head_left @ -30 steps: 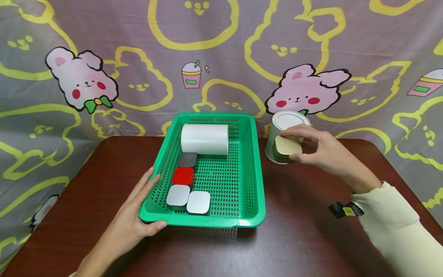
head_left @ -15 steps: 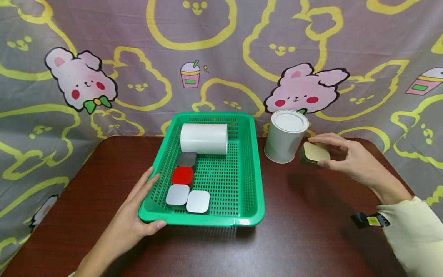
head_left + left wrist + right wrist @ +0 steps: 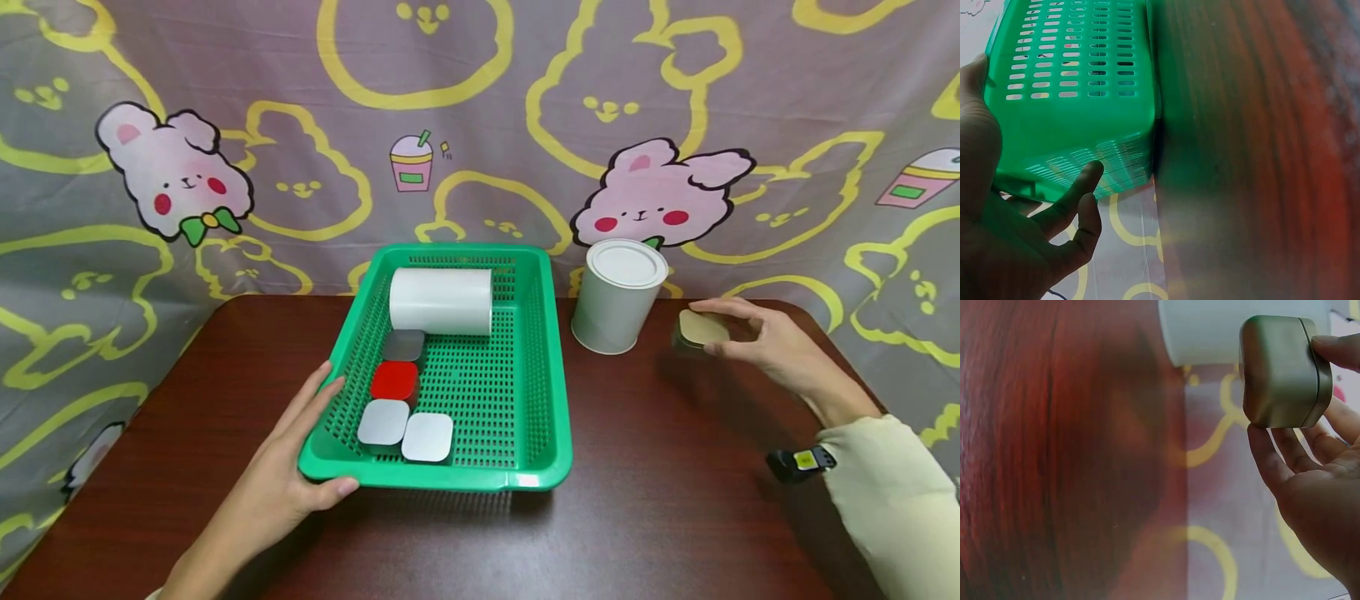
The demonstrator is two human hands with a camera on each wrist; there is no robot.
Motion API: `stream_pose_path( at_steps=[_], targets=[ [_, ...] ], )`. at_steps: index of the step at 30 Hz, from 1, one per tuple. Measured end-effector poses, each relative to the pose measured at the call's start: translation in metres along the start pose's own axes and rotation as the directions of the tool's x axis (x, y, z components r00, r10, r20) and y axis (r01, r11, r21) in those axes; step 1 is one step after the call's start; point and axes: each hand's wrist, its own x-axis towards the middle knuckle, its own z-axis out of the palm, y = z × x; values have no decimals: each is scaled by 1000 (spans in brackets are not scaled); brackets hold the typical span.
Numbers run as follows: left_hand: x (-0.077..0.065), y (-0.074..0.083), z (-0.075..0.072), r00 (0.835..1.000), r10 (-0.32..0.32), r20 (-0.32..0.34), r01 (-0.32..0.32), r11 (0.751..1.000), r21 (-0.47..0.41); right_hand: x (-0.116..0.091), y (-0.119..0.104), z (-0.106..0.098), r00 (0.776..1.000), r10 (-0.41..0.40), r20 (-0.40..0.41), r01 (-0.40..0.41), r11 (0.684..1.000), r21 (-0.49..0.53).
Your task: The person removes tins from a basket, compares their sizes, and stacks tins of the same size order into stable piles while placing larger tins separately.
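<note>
My left hand (image 3: 279,465) grips the near left corner of a green plastic basket (image 3: 557,392), thumb at the front rim and fingers along the left side. In the left wrist view two fingertips lie against the basket's slotted wall (image 3: 1072,125). To the right, my right hand (image 3: 780,354) pinches a small gold square tin (image 3: 702,328) between thumb and fingers. The right wrist view shows this tin (image 3: 1282,372) side-on, its lid seam visible, held off the dark red table (image 3: 1072,456). The tin is just right of a tall white can (image 3: 617,300).
In the basket lie a white cylinder (image 3: 441,302) on its side, a dark grey tin (image 3: 405,345), a red tin (image 3: 395,381) and two silver-white tins (image 3: 427,437). A patterned cloth (image 3: 487,125) hangs behind the wooden table (image 3: 637,517).
My right hand has carried the gold tin rightward from in front of the white can, then slightly back and lower. The left hand and the basket hold their place.
</note>
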Motion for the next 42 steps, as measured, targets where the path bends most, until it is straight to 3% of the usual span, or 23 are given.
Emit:
stream_pose_path(
  at_steps=[5,18,24,42],
  targets=[
    [0,0,-1,1000,-3,4,3,1000,-9,9,14,2,995,89,42,-88,996,-22],
    [0,0,0,1000,-4,2,4,1000,-20,25,40,8,989,108,105,-116,990,76],
    [0,0,0,1000,-2,-1,2,1000,-17,27,47,12,993,70,97,-82,989,124],
    [0,-1,0,1000,-4,-1,4,1000,-16,28,52,9,988,67,141,-76,995,61]
  ],
)
